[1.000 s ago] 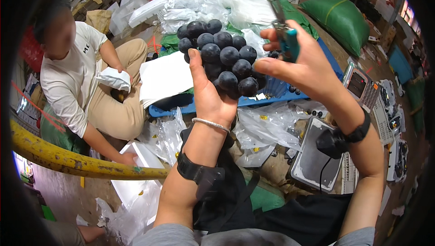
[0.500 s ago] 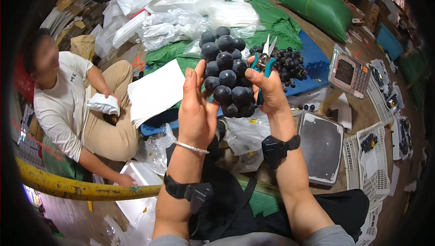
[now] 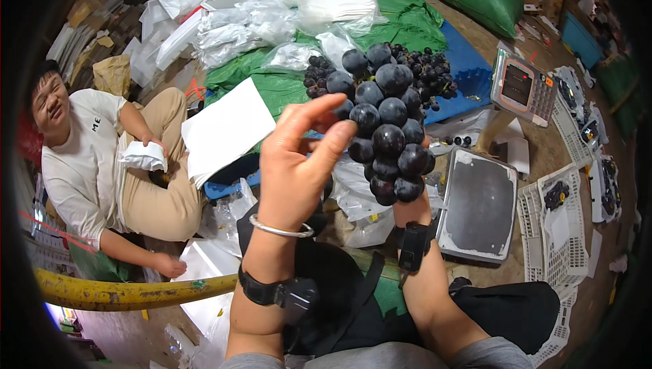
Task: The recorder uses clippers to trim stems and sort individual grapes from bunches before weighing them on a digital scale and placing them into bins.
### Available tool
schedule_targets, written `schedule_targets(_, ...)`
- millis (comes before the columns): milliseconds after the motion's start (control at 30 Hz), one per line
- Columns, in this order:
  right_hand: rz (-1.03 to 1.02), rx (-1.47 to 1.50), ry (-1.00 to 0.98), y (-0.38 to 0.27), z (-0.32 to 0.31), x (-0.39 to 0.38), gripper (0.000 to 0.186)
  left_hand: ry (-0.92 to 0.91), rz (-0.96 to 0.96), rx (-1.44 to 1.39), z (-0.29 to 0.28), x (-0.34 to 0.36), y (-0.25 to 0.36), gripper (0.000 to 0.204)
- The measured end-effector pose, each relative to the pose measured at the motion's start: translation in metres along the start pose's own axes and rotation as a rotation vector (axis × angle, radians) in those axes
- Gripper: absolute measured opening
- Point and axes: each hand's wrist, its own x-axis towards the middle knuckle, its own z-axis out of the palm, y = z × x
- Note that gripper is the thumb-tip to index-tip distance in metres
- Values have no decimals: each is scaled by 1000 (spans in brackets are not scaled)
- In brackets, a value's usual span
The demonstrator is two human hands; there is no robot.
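the bunch of dark grapes point(image 3: 387, 139) is hanging in mid-air, largely hiding the right hand point(image 3: 413, 208), so i cannot tell how that hand is gripping. the left hand point(image 3: 299, 158) is spreading its thumb and fingers just beside the bunch, seemingly pinching nothing. handling of this bunch is looking unfinished, as it is not resting anywhere; more grapes point(image 3: 435, 78) are lying beyond, near the blue surface point(image 3: 470, 56), apparently left untouched.
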Motion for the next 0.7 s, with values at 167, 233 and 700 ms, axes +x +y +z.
schedule_targets(167, -151, -250, 134, 19, -64, -50, 48, -20, 151, 167, 2, -4, 2, 25)
schedule_targets(233, -137, -263, 208, 18, -103, -62, 44, -37, 223, 212, 4, -4, -5, 26)
schedule_targets(700, -51, -243, 172, 28, -82, -47, 35, 150, 130, 185, -17, -5, -11, 33)
